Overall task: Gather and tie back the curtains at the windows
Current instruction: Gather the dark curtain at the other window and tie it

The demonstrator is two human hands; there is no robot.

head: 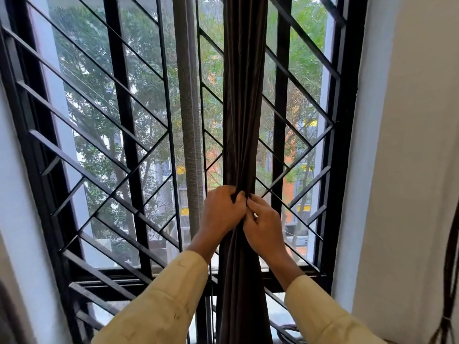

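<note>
Dark brown curtain (242, 100) hung bunched into a narrow column before the window grille (119, 135); we clamped our left hand (221, 210) and right hand (263, 222) around it, seemingly keeping the folds gathered for tying.

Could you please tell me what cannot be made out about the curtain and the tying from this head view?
- Any tie or cord: none shows; the left hand and right hand cover that stretch of the curtain.
- Fingertips: mostly buried in the folds.
- Curtain top and rail: cut off by the upper edge.
- Curtain hem: cut off by the lower edge.
</note>
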